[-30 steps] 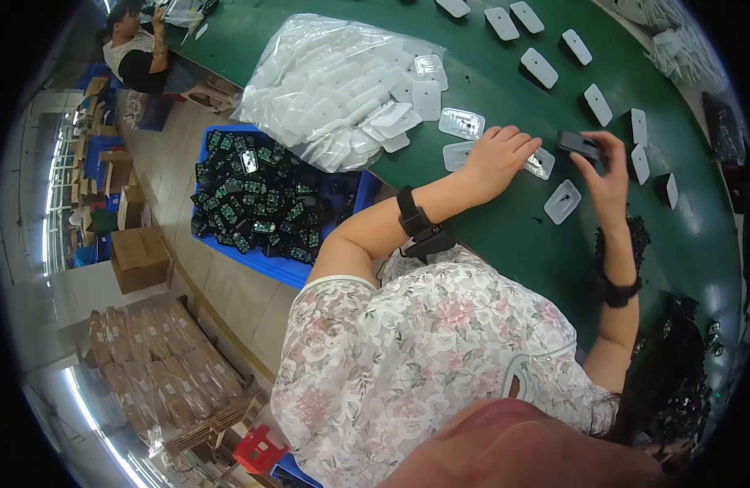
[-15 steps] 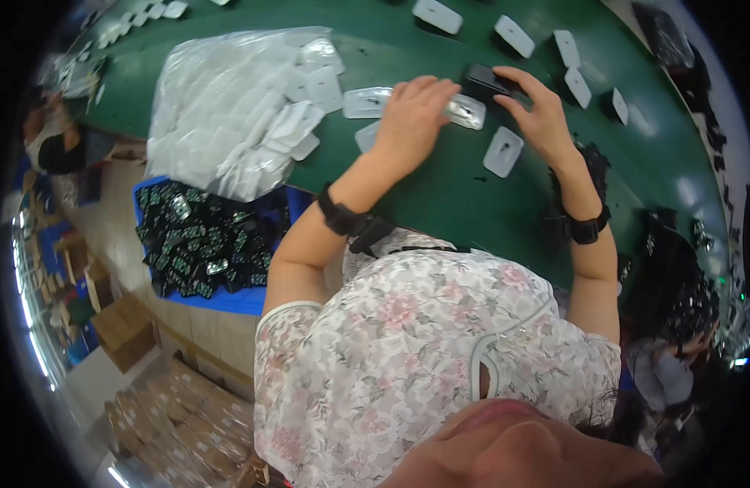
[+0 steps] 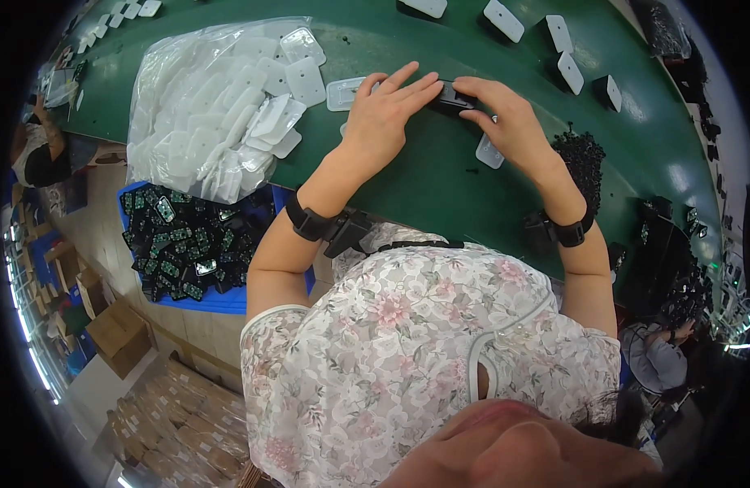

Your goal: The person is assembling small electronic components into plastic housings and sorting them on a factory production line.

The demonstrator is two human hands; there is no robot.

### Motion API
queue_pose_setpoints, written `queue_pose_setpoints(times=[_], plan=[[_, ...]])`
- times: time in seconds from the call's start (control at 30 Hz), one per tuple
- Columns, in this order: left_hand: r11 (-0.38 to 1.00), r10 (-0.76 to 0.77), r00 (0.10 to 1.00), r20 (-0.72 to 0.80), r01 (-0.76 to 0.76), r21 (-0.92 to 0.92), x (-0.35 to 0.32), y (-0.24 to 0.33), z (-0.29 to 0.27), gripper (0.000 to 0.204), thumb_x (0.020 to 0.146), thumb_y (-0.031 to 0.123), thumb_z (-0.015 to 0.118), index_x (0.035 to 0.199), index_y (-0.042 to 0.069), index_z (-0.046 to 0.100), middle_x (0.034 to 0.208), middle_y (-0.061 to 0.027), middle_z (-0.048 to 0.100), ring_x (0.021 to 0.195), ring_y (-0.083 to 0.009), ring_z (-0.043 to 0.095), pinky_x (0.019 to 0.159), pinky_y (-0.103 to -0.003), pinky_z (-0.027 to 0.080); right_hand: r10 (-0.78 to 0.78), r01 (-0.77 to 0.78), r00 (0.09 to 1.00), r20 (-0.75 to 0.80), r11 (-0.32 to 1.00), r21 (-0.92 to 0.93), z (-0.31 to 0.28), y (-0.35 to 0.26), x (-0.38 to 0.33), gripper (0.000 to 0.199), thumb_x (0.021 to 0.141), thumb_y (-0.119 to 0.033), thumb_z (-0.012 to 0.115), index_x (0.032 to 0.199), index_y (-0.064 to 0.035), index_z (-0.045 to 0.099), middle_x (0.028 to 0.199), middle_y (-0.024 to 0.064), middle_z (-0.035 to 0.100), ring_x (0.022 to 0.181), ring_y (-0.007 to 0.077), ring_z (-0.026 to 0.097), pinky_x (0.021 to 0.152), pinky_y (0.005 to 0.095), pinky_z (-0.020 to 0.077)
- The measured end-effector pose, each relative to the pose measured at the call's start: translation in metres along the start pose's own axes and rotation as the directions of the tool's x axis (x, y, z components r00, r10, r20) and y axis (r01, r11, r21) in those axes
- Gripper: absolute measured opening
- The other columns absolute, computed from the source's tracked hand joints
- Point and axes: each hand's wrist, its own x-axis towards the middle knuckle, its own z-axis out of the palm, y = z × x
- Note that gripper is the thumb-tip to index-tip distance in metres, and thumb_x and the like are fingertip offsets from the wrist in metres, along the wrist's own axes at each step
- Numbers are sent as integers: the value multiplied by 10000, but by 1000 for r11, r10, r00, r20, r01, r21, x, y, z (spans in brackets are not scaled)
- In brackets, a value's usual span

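Left hand (image 3: 384, 115) and right hand (image 3: 511, 122) meet on the green table (image 3: 423, 179), fingers closed from both sides on a small black part (image 3: 454, 98), with a clear plastic cover (image 3: 344, 93) just beside the left fingers.

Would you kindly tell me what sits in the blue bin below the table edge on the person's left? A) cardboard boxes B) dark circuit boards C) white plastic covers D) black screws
B: the blue bin is filled with small dark circuit boards, while the white plastic covers lie in a clear bag on the green table.
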Motion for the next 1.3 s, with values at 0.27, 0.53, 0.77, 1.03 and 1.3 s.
queue_pose_setpoints(times=[0.27,0.53,0.77,1.03,1.3], plan=[[979,68,998,-17,-64,193,0,18,-3,427,777,61,548,1203,31,564,1264,-79,570,1178,-247,512,963,-407,376,-52,40,995,-89,990,-132,4,-7,-7,406,768,-22,671,1164,-60,589,1145,99,619,1044,282,586,858,347,496],[999,-23,987,-159,26,18,35,32,2,441,705,151,738,1104,16,605,973,-85,651,866,-231,589,745,-372,441,309,-245,951,-2,758,604,-27,7,1,477,763,-107,735,1187,-22,535,1118,75,610,1062,163,580,925,299,453],[663,-307,950,55,255,-703,71,75,2,328,799,180,720,1047,-16,634,842,-103,672,651,-160,569,618,-271,454,345,-11,903,-256,613,790,-58,-2,-28,441,848,0,619,1272,-28,502,1147,48,573,1045,137,554,918,287,455],[821,-157,985,69,169,-545,60,66,-1,358,802,108,687,1151,85,607,1073,-75,630,893,-189,594,709,-300,458,435,-323,846,-307,878,354,-201,87,-123,332,800,-6,609,1127,-62,636,1045,19,634,988,130,575,889,283,465],[819,-121,985,120,168,-549,38,63,-10,285,833,62,649,1116,52,622,1179,-78,601,1002,-204,611,718,-272,462,584,-584,811,27,808,73,-226,189,-148,355,760,-44,646,1112,-88,654,1038,27,646,996,169,580,916,322,456]])
